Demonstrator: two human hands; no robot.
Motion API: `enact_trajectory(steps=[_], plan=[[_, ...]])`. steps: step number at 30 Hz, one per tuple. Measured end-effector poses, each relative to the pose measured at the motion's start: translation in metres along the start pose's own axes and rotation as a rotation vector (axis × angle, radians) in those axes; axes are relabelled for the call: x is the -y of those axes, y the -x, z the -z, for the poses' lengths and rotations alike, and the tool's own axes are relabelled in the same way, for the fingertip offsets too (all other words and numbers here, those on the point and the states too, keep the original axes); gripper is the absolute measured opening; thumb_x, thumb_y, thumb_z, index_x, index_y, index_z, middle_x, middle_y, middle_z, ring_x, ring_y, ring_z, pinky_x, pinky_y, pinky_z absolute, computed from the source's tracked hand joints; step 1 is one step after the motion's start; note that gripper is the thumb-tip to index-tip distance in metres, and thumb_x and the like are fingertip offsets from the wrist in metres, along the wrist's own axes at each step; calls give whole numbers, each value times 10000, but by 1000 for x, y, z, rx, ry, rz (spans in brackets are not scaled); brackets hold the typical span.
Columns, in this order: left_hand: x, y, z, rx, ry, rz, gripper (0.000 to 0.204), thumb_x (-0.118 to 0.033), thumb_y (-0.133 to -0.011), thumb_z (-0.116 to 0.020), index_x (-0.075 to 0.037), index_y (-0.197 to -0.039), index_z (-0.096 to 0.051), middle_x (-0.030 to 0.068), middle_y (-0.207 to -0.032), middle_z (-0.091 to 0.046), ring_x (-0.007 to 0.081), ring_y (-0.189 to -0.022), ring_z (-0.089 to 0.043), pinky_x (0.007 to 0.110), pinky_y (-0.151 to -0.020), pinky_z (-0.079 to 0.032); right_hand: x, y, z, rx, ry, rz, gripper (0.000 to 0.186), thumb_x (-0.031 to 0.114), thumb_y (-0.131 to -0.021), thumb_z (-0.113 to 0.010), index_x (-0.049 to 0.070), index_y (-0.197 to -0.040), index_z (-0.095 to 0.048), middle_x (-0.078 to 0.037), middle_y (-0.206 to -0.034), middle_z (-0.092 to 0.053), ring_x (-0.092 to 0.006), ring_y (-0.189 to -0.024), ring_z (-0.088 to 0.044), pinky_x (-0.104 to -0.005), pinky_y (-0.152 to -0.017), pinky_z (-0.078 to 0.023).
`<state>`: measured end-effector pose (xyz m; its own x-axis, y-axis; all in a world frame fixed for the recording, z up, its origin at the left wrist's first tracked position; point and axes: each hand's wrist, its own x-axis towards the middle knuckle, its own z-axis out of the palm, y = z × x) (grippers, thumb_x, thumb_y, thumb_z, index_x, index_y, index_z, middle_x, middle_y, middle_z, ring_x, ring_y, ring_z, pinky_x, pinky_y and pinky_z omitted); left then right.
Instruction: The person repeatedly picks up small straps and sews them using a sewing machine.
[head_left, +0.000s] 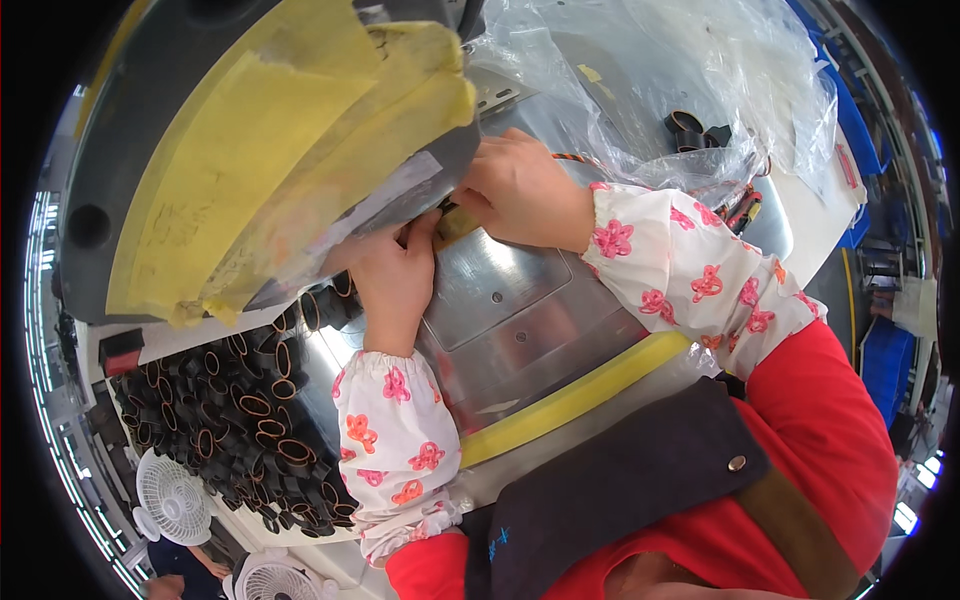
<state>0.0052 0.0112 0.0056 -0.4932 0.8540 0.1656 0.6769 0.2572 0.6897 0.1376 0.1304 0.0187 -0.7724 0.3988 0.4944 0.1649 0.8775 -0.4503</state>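
Observation:
My left hand (395, 285) reaches under the edge of a large grey machine cover (90, 180). Its thumb is bent toward a small dark piece, and the other fingers are partly hidden by the cover. Close beside it, my right hand (525, 190) has its fingers curled together, their tips pointing down at the same spot. What the fingers grip there is too small and covered to make out. Yellow sheets (240, 150) and clear film cover much of the machine's face. Below both hands lies a shiny metal work plate (515, 325) with screws.
Many black ring-shaped parts (255, 405) are heaped at the left. A clear plastic bag (650, 80) lies at the far right, near a few black rings (685, 125) and some wires (745, 210). A yellow strip (580, 395) edges the table. White fans (175, 495) and another person (180, 570) are lower left.

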Motion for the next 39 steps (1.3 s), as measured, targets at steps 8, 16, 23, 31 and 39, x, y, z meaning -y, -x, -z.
enact_trajectory(steps=[8,16,23,31,39], plan=[[-4,2,17,-3,-16,-59,305,-237,-785,-651,12,-638,-554,139,-532,-483,297,-475,-439,389,-498,-353,-2,0,-11,13,-318,54,105,58,-655,-601,24,-691,-509,-113,-739,-531,-302,-672,-559,-401,-547,-440],[-9,63,77,119,-369,-73,140,-119,-808,-608,-58,-933,-596,9,-495,-416,176,-516,-413,346,-897,-295,64,11,-48,135,-355,152,118,62,-658,-583,-7,-743,-541,-157,-755,-537,-336,-659,-583,-407,-543,-477],[-15,64,85,-1,-367,129,253,-188,-774,-644,-55,-984,-599,37,-850,-587,204,-741,-518,349,-870,-318,60,13,9,237,-102,222,104,98,-675,-586,38,-756,-560,-99,-738,-555,-269,-671,-604,-359,-548,-492],[-28,33,11,-69,-220,-217,410,-124,-822,-543,41,-1186,-450,224,-1194,-463,385,-1095,-430,449,-946,-329,-51,46,148,82,532,-333,154,206,-756,-607,55,-779,-583,-137,-695,-604,-340,-677,-585,-423,-595,-460],[-13,19,9,-144,-336,-105,234,-148,-853,-523,-13,-1043,-541,168,-1042,-568,358,-895,-556,410,-743,-450,-84,45,130,200,582,-388,107,135,-762,-595,39,-807,-609,-132,-759,-627,-292,-687,-600,-378,-626,-464]])
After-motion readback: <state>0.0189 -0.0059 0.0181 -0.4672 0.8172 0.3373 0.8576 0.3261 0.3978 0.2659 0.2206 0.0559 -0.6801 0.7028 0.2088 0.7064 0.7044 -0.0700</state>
